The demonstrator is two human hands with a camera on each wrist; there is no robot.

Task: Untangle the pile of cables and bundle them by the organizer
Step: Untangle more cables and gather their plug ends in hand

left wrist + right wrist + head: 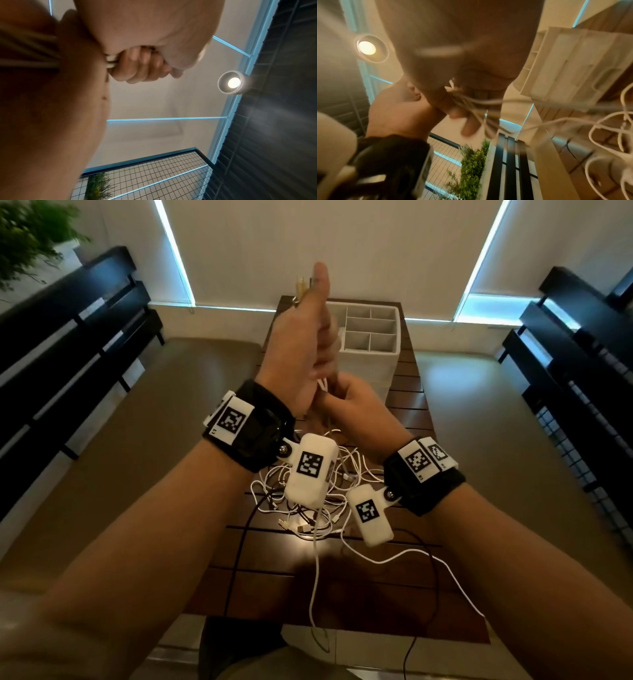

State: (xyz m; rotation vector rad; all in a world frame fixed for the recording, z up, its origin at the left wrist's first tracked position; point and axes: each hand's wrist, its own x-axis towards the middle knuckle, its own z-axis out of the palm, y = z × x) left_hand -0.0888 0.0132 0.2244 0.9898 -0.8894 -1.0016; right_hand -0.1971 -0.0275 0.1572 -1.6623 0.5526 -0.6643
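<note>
My left hand (pixel 301 344) is raised over the table with its thumb up. It grips a folded white cable (pixel 323 386), whose plugs (pixel 300 289) stick out above the fist. Just below it my right hand (pixel 352 402) pinches the same strands. In the left wrist view my curled fingers (pixel 140 65) close round the white cable (pixel 111 63). The right wrist view shows my right fingers (pixel 450 100) on the blurred strands (pixel 471 102), next to my left hand (pixel 399 105). A tangled pile of white and black cables (pixel 308 508) lies under my wrists.
A white organizer (pixel 370 330) with several compartments stands at the far end of the dark slatted table (pixel 411 405). One white cable (pixel 315 577) and a black cable (pixel 239 542) hang over the near edge. Black benches flank both sides.
</note>
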